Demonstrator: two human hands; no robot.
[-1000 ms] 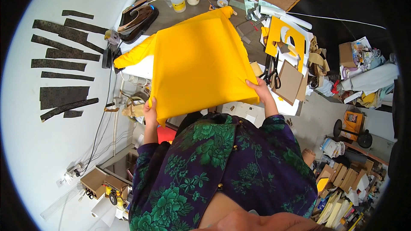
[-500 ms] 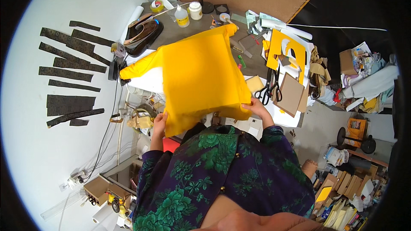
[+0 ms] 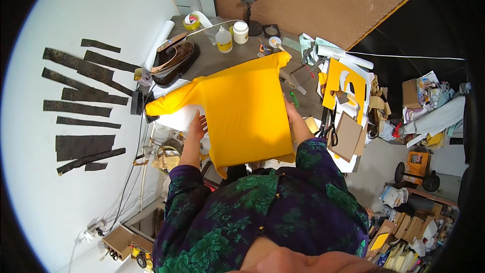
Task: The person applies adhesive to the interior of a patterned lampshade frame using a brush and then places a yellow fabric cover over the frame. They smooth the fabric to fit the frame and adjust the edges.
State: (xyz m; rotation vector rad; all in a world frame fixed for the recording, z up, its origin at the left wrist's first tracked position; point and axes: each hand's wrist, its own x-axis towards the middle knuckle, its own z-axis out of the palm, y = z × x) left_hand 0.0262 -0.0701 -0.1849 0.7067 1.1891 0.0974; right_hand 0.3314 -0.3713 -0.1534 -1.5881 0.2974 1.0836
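A large yellow cloth (image 3: 247, 116) lies over the front of the grey table, its squarish middle smooth and its near edge hanging toward me. From its upper left a narrower, sleeve-like part (image 3: 174, 98) stretches out, and a short end sticks up at the far right. My left hand (image 3: 197, 125) is beside the cloth's left edge, fingers apart, holding nothing. At the right edge is my right hand (image 3: 292, 111), against the cloth; its fingers are mostly hidden there.
An iron (image 3: 174, 60) stands at the table's far left, near a glue bottle (image 3: 224, 40) and a white jar (image 3: 241, 33). Black scissors (image 3: 329, 126), a yellow cut-out sheet (image 3: 331, 83) and brown card (image 3: 345, 136) lie to the right. Dark strips (image 3: 83, 146) hang on the left wall.
Both hands have left the cloth's near corners and moved up along its sides. The left fingers have let go and spread. The cloth's near part now looks flatter and straighter.
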